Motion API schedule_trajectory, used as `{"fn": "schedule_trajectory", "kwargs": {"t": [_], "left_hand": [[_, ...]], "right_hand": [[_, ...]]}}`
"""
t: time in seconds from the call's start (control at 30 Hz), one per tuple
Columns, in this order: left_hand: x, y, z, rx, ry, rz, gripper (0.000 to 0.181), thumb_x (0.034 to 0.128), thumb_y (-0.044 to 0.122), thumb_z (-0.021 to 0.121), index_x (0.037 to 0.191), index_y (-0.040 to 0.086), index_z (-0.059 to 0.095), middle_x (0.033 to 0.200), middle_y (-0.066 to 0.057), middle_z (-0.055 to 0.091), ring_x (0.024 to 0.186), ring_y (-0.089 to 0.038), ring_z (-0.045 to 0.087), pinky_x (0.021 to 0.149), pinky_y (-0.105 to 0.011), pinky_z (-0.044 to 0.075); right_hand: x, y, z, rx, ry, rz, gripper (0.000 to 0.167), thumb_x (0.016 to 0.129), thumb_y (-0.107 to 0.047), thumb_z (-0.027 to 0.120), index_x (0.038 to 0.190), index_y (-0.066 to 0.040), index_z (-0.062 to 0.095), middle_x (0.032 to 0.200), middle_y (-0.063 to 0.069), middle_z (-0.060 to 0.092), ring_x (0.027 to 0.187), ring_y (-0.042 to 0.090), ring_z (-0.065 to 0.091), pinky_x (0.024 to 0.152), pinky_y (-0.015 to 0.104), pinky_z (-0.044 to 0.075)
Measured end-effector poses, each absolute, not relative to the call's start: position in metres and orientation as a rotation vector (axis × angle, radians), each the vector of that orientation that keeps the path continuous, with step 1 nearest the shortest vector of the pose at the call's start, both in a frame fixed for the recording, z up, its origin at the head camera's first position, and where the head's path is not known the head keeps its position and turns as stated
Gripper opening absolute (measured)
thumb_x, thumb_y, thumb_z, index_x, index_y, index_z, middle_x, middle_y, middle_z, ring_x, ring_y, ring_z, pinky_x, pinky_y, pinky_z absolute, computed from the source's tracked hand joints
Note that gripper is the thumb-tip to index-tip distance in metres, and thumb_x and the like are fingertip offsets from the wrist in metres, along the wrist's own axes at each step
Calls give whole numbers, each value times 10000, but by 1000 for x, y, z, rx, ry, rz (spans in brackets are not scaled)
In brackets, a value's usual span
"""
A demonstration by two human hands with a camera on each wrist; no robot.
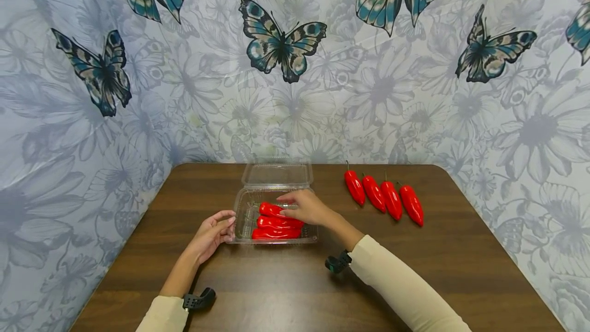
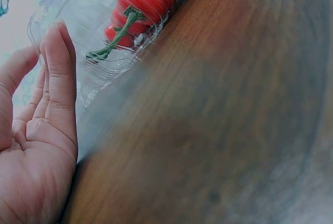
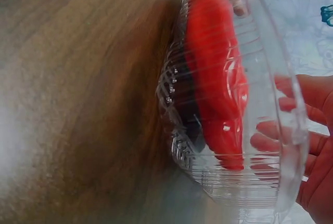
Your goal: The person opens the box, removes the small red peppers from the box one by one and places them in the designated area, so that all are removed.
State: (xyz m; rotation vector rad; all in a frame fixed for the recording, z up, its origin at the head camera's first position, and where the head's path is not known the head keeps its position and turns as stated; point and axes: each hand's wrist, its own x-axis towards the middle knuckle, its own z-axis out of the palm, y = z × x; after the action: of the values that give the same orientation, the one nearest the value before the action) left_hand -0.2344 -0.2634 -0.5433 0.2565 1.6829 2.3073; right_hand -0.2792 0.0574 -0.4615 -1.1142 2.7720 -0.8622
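A clear plastic clamshell container (image 1: 239, 214) sits on the table with its lid (image 1: 277, 173) tilted back. Three red chili peppers (image 1: 276, 233) lie crosswise inside it, side by side; a green stem (image 2: 115, 38) shows through the wall in the left wrist view. At the container's left rim, my left hand (image 1: 211, 235) holds the edge between thumb and fingers. My right hand (image 1: 306, 208) is over the container, beside the rearmost pepper (image 1: 269, 209). In the right wrist view its fingers (image 3: 268, 129) are spread behind the clear wall, with nothing gripped between them.
Several more red chili peppers (image 1: 392, 200) lie in a slanted row on the right rear of the brown wooden table (image 1: 286, 291). A butterfly-patterned wall covering (image 1: 295, 117) stands behind the table's back edge.
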Motion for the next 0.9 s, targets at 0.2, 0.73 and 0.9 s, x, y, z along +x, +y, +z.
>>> {"fn": "schedule_trajectory", "kwargs": {"t": [0.2,0.73,0.9], "left_hand": [[-234,-263,-544,262,1675,2311,132,1062,67,520,1187,62,561,789,-1,642,649,-122,663,602,-226,576],[-234,-263,-544,242,1701,2297,127,1061,83,530,1181,86,571,789,3,640,655,-124,661,606,-230,575],[-234,-263,-544,239,1707,2295,128,1059,84,536,1181,86,572,791,2,639,656,-124,661,606,-231,575]], "right_hand": [[-287,54,-467,-1124,2731,-841,390,942,-226,746,1307,-103,691,1287,29,691,1127,191,660,903,346,540],[-295,48,-476,-1168,2683,-814,390,914,-173,777,1298,-172,709,1227,28,719,797,143,553,646,225,416],[-296,46,-477,-1153,2697,-798,389,909,-167,781,1291,-194,715,1171,11,739,717,95,480,617,225,405]]}}
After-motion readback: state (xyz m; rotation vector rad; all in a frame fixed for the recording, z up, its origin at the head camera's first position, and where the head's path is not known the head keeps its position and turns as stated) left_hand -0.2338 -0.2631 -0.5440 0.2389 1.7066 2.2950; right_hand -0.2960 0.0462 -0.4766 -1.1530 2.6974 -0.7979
